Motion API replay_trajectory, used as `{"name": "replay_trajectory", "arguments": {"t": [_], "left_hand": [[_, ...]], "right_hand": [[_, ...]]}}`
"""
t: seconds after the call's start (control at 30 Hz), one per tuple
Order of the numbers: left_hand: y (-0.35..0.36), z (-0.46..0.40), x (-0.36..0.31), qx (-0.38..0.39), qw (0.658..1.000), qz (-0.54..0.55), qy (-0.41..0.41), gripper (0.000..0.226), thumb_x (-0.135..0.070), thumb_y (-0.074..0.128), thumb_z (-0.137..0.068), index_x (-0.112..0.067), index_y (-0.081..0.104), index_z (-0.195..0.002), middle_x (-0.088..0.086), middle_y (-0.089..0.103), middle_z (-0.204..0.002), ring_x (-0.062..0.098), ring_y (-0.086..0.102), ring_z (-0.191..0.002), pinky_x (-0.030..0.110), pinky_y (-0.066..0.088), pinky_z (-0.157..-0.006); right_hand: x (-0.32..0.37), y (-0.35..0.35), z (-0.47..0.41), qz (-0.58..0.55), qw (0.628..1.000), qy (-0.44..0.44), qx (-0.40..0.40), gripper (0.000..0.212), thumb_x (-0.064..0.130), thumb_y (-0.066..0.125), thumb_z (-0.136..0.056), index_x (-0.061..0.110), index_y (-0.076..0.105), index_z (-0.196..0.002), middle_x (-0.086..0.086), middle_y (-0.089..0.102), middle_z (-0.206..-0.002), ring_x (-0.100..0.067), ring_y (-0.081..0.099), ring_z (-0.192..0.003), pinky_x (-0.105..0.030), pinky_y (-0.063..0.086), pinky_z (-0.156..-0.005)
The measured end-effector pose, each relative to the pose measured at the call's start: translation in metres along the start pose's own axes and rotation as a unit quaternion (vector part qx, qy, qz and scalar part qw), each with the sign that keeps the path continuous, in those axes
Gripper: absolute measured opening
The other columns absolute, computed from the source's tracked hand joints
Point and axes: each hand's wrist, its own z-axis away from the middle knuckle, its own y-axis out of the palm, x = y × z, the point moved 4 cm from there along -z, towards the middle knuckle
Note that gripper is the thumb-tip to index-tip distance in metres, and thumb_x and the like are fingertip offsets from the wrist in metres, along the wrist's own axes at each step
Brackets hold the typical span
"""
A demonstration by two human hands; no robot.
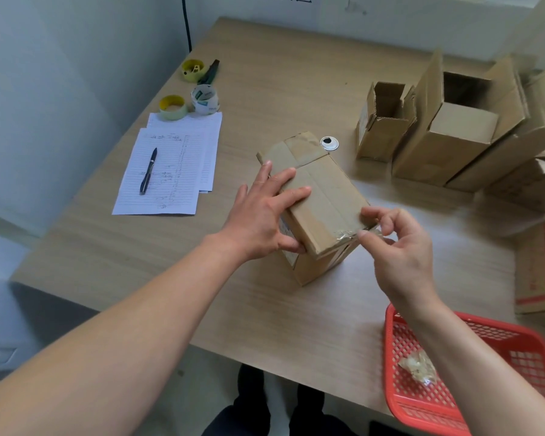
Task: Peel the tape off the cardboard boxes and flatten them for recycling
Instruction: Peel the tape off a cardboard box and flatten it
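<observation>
The closed brown cardboard box (315, 202) stands mid-table (265, 309), clear tape (346, 235) across its near top edge. The right hand (397, 247) pinches that tape's end; the left hand (265, 212) presses flat, fingers (291, 193) spread. Peeling is starting; next likely needs a steady pull along the seam.

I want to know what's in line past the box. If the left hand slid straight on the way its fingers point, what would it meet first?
The left hand lies flat on the taped box, fingers pointing up-right. Past the box's far end, probably the round desk grommet comes first, though depth is unclear.
</observation>
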Motion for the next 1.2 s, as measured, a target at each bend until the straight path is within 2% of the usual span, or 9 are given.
{"name": "replay_trajectory", "arguments": {"t": [0.07,0.2,0.33,0.57,0.7,0.77,0.87,1.0,1.2], "left_hand": [[0.0,-0.001,0.0,0.003,1.0,-0.001,0.001,0.108,-0.059,0.088,-0.054,-0.041,0.04,-0.148,-0.008,0.018,-0.164,0.026,-0.004,-0.153,0.06,0.02,-0.114],[-0.001,-0.006,-0.003,0.009,1.0,-0.006,0.001,0.108,-0.06,0.087,-0.055,-0.042,0.038,-0.148,-0.008,0.018,-0.164,0.025,-0.005,-0.153,0.058,0.019,-0.115],[-0.001,-0.007,-0.002,0.008,1.0,-0.006,0.001,0.108,-0.06,0.087,-0.054,-0.042,0.039,-0.148,-0.008,0.018,-0.164,0.025,-0.005,-0.153,0.057,0.018,-0.115],[-0.001,-0.009,-0.004,0.015,1.0,-0.002,-0.006,0.106,-0.062,0.086,-0.056,-0.042,0.038,-0.149,-0.008,0.017,-0.164,0.024,-0.007,-0.153,0.058,0.016,-0.116],[0.0,-0.016,-0.01,0.026,1.0,-0.004,-0.01,0.107,-0.063,0.085,-0.056,-0.043,0.036,-0.149,-0.009,0.015,-0.164,0.023,-0.008,-0.153,0.062,0.016,-0.116],[0.0,-0.017,-0.009,0.033,0.999,-0.004,-0.016,0.107,-0.063,0.085,-0.056,-0.044,0.036,-0.149,-0.01,0.014,-0.164,0.022,-0.009,-0.153,0.063,0.015,-0.116],[-0.001,-0.02,-0.012,0.04,0.999,-0.003,-0.02,0.107,-0.063,0.085,-0.057,-0.044,0.035,-0.149,-0.01,0.014,-0.164,0.021,-0.009,-0.153,0.063,0.014,-0.117],[-0.005,-0.029,-0.023,0.05,0.998,-0.027,-0.024,0.104,-0.065,0.083,-0.059,-0.044,0.034,-0.149,-0.008,0.015,-0.164,0.022,-0.009,-0.153,0.062,0.015,-0.116],[-0.009,-0.032,-0.026,0.063,0.997,-0.04,-0.032,0.103,-0.064,0.083,-0.06,-0.044,0.035,-0.149,-0.009,0.016,-0.162,0.022,-0.008,-0.152,0.058,0.014,-0.117]], "right_hand": [[0.001,-0.005,-0.001,0.008,1.0,-0.002,0.01,0.03,0.004,0.068,-0.074,0.025,0.048,-0.076,0.0,0.067,-0.118,-0.006,0.059,-0.092,-0.029,0.045,-0.076],[-0.001,0.0,-0.002,0.18,0.979,-0.055,0.08,0.045,0.01,0.08,-0.078,0.023,0.07,-0.12,-0.001,0.055,-0.139,-0.022,0.047,-0.127,-0.027,0.033,-0.102],[0.001,0.004,-0.003,0.176,0.979,-0.081,0.059,0.02,0.008,0.079,-0.081,0.022,0.079,-0.096,-0.005,0.058,-0.134,-0.026,0.049,-0.125,-0.026,0.032,-0.103],[-0.008,-0.005,-0.013,-0.148,0.97,0.093,0.168,0.017,0.013,0.056,-0.068,0.017,0.072,-0.064,0.006,0.053,-0.138,-0.005,0.048,-0.127,-0.03,0.039,-0.091],[-0.008,-0.013,-0.013,-0.318,0.928,0.194,0.006,0.033,0.003,0.051,-0.07,0.018,0.073,-0.089,-0.004,0.065,-0.128,-0.02,0.061,-0.119,-0.036,0.05,-0.089],[-0.003,-0.022,-0.01,-0.267,0.948,0.159,-0.075,0.04,0.003,0.052,-0.076,0.019,0.064,-0.109,-0.008,0.064,-0.128,-0.024,0.061,-0.122,-0.031,0.053,-0.088],[0.014,-0.016,-0.006,0.017,1.0,-0.001,-0.004,0.041,0.017,0.064,-0.079,0.021,0.068,-0.12,-0.005,0.062,-0.133,-0.016,0.055,-0.128,-0.028,0.045,-0.103],[0.023,0.012,0.003,0.242,0.958,-0.14,0.058,0.033,0.032,0.07,-0.079,0.015,0.077,-0.106,-0.012,0.066,-0.125,-0.031,0.056,-0.117,-0.041,0.043,-0.099],[0.029,0.022,0.006,0.29,0.936,-0.2,0.012,0.01,0.021,0.072,-0.078,0.011,0.072,-0.079,-0.005,0.068,-0.093,-0.035,0.06,-0.089,-0.048,0.052,-0.071]]}}
